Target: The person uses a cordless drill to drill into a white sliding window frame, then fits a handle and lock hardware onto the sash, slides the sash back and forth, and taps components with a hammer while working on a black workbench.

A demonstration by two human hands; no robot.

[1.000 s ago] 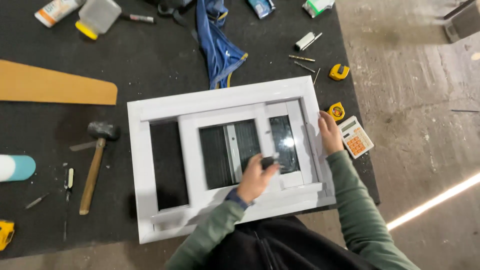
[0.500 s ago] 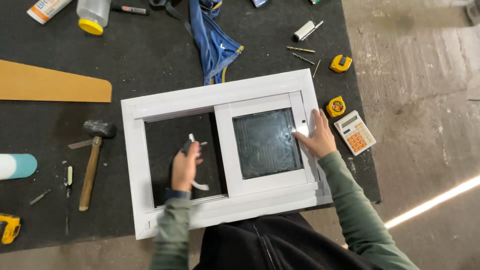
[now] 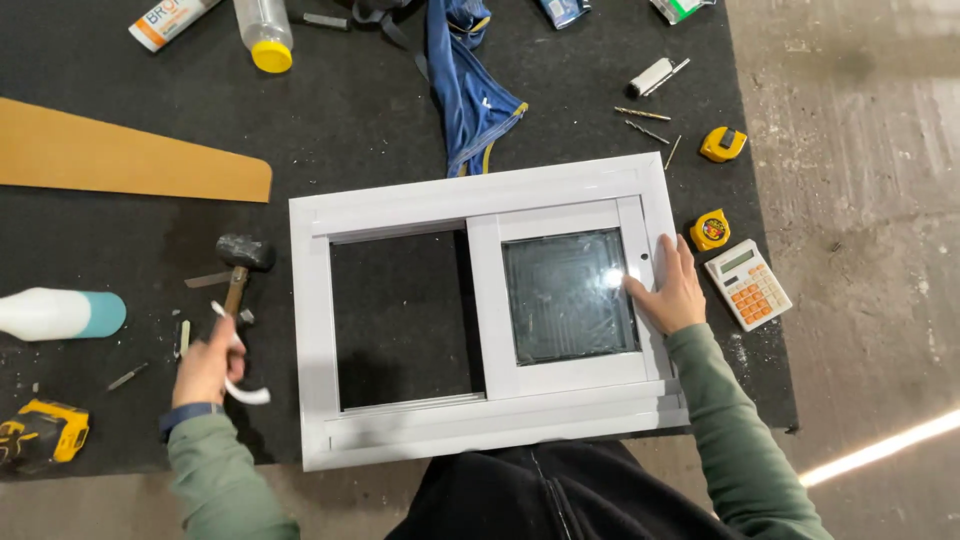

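A white sliding window frame [image 3: 312,330] lies flat on a black mat. Its glazed sash [image 3: 568,296] sits at the right end, and the left opening shows the mat through it. My right hand [image 3: 668,288] rests flat on the right stile of the sash, fingers apart. My left hand [image 3: 208,368] is off the frame to the left, closed around a curled white plastic strip [image 3: 240,388]. It hovers just below a black-headed hammer [image 3: 242,262] with a wooden handle.
Right of the frame lie two yellow tape measures [image 3: 722,144] [image 3: 710,230] and a calculator [image 3: 748,284]. A wooden board [image 3: 130,158], a white and teal bottle [image 3: 60,314], a yellow power tool [image 3: 40,432], blue cloth [image 3: 470,90], drill bits and tubes are spread about the mat. Concrete floor lies to the right.
The sash has slid to the right end of the frame. My left hand left the frame's opening with the white strip and moved left toward the hammer. My right hand stayed on the sash.
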